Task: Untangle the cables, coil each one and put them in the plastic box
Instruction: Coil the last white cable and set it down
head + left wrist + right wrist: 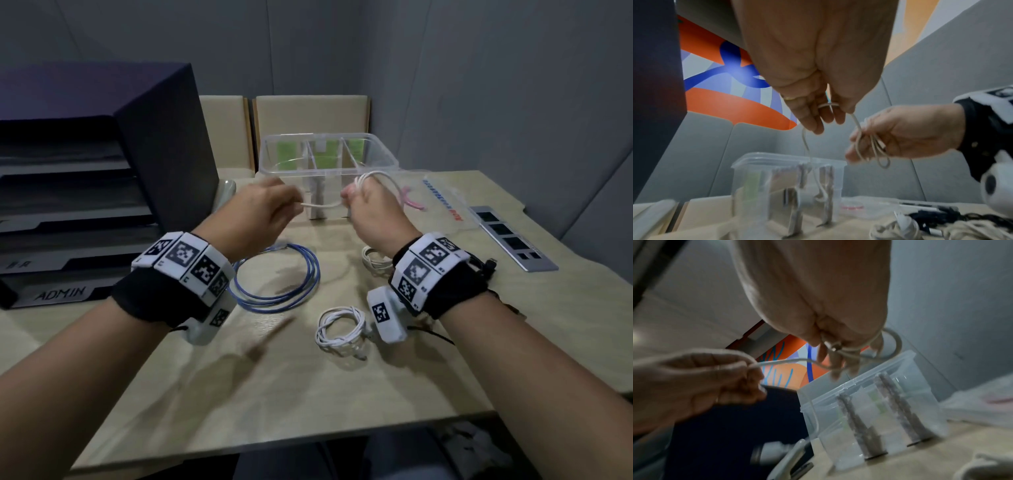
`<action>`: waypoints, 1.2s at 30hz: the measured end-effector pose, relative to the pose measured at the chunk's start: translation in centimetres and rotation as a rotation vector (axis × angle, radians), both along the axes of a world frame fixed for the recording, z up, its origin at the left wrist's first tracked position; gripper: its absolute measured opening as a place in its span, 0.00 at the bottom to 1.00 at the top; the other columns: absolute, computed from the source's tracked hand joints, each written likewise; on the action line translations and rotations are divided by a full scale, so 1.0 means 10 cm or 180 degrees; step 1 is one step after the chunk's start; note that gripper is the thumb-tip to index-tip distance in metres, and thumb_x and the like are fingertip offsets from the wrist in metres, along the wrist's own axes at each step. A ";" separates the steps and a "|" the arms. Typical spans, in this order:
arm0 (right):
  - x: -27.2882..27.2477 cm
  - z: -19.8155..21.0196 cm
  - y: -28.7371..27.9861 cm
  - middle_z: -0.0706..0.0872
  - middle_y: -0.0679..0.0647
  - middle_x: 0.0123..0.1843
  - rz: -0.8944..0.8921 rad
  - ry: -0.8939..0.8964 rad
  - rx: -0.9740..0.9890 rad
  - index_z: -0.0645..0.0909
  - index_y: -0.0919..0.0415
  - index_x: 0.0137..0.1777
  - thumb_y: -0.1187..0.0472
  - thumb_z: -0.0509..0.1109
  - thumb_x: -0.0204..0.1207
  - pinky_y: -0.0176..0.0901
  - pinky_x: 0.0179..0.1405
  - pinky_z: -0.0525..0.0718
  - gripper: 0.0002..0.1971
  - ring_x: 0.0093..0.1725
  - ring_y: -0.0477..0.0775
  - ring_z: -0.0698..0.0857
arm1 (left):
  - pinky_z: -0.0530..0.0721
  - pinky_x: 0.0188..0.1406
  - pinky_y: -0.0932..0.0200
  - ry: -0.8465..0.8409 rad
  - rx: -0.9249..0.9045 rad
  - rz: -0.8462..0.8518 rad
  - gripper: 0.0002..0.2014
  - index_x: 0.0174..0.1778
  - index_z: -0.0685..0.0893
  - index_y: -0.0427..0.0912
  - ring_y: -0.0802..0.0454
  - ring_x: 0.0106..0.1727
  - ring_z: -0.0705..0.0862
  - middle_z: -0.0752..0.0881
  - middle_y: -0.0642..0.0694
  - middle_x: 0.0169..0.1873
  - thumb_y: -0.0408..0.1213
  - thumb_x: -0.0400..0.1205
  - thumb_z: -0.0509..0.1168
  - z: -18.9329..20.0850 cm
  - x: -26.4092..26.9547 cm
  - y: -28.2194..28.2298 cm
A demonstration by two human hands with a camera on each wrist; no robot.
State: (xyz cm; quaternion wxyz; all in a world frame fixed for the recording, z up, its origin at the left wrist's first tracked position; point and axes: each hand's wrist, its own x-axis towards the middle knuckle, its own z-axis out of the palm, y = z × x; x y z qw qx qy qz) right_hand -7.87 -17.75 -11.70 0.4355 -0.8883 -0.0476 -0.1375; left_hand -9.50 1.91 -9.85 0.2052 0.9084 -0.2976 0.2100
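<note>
Both hands are raised in front of the clear plastic box (380,145), which has three compartments. My right hand (366,202) holds several loops of a white cable (387,180) wound round its fingers. My left hand (270,205) pinches the free run of that same cable (320,206), which spans the gap between the hands. In the left wrist view the cable (857,125) passes from my left fingers (809,118) to the loops in my right hand (890,139), and its tail hangs down toward the box (789,162). On the table lie a coiled blue cable (277,277) and a coiled white cable (340,330).
A black "ADMIN" paper tray stack (78,192) stands at the left. Another white coil (375,262) lies under my right wrist. The box's clear lid (442,202) and a pink cable (412,202) lie right of the box, with a grey socket strip (510,240) beyond. Chair backs (308,116) stand behind the table.
</note>
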 end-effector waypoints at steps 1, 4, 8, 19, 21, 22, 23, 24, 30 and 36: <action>-0.01 -0.01 0.02 0.87 0.58 0.45 0.0131 0.0145 -0.0009 0.78 0.65 0.54 0.61 0.54 0.85 0.43 0.51 0.80 0.12 0.48 0.55 0.87 | 0.70 0.46 0.64 -0.0108 -0.0073 -0.0053 0.10 0.51 0.86 0.36 0.47 0.44 0.80 0.83 0.39 0.48 0.37 0.83 0.63 0.05 -0.01 -0.01; -0.09 -0.01 0.05 0.80 0.51 0.23 0.0456 0.0474 0.0406 0.77 0.66 0.47 0.54 0.53 0.87 0.48 0.34 0.80 0.18 0.23 0.52 0.80 | 0.71 0.47 0.63 -0.0278 -0.0192 -0.0008 0.11 0.52 0.86 0.36 0.48 0.46 0.78 0.81 0.39 0.51 0.38 0.84 0.62 0.15 0.01 -0.04; -0.27 0.06 0.06 0.65 0.45 0.15 0.1299 0.0965 0.1469 0.73 0.61 0.32 0.41 0.55 0.82 0.40 0.22 0.64 0.26 0.15 0.45 0.61 | 0.70 0.45 0.63 -0.0315 -0.0330 0.0069 0.12 0.53 0.86 0.39 0.51 0.45 0.77 0.80 0.39 0.50 0.41 0.83 0.62 0.17 0.06 -0.05; -0.35 0.31 -0.02 0.63 0.49 0.15 0.1883 0.1207 0.3268 0.61 0.56 0.21 0.36 0.49 0.82 0.28 0.11 0.59 0.32 0.10 0.42 0.61 | 0.78 0.47 0.66 0.2144 -0.1679 -0.1155 0.14 0.57 0.81 0.40 0.61 0.42 0.78 0.81 0.46 0.44 0.42 0.80 0.62 -0.02 -0.14 -0.34; -0.37 0.32 -0.03 0.62 0.49 0.15 0.1747 0.1106 0.3175 0.60 0.57 0.23 0.37 0.50 0.82 0.30 0.11 0.63 0.31 0.10 0.43 0.63 | 0.77 0.44 0.66 0.2167 -0.1851 -0.1117 0.16 0.55 0.82 0.32 0.58 0.40 0.77 0.81 0.43 0.41 0.40 0.79 0.64 -0.03 -0.15 -0.38; -0.37 0.31 -0.03 0.62 0.50 0.15 0.1641 0.1034 0.3100 0.61 0.58 0.24 0.38 0.51 0.82 0.31 0.12 0.66 0.30 0.10 0.44 0.63 | 0.77 0.41 0.68 0.2180 -0.1928 -0.1064 0.11 0.52 0.82 0.32 0.61 0.38 0.77 0.83 0.48 0.37 0.37 0.80 0.65 -0.05 -0.15 -0.40; -0.37 0.30 -0.04 0.63 0.50 0.15 0.1528 0.0966 0.3027 0.62 0.58 0.24 0.39 0.53 0.82 0.33 0.13 0.68 0.29 0.11 0.44 0.64 | 0.77 0.40 0.69 0.2193 -0.1983 -0.1039 0.06 0.48 0.83 0.36 0.64 0.35 0.77 0.84 0.55 0.33 0.35 0.82 0.64 -0.05 -0.15 -0.41; -0.37 0.29 -0.05 0.63 0.50 0.15 0.1428 0.0902 0.2976 0.64 0.58 0.25 0.40 0.54 0.82 0.34 0.15 0.70 0.28 0.12 0.45 0.64 | 0.76 0.39 0.69 0.2194 -0.1992 -0.1033 0.05 0.44 0.83 0.40 0.66 0.33 0.77 0.83 0.60 0.29 0.32 0.83 0.61 -0.05 -0.15 -0.42; -0.33 0.21 0.00 0.66 0.50 0.16 0.1042 0.0701 0.3009 0.66 0.60 0.28 0.46 0.58 0.83 0.36 0.17 0.72 0.24 0.13 0.46 0.67 | 0.77 0.39 0.72 0.2290 -0.1868 -0.1280 0.07 0.51 0.82 0.36 0.67 0.36 0.82 0.87 0.56 0.34 0.30 0.84 0.58 -0.01 -0.24 -0.52; -0.30 0.16 0.00 0.70 0.49 0.19 0.1311 0.0681 0.2822 0.73 0.60 0.37 0.52 0.59 0.84 0.41 0.24 0.75 0.16 0.18 0.46 0.72 | 0.69 0.27 0.63 0.1346 -0.1161 -0.0334 0.17 0.33 0.74 0.46 0.54 0.27 0.70 0.74 0.48 0.25 0.44 0.87 0.53 -0.04 -0.15 -0.49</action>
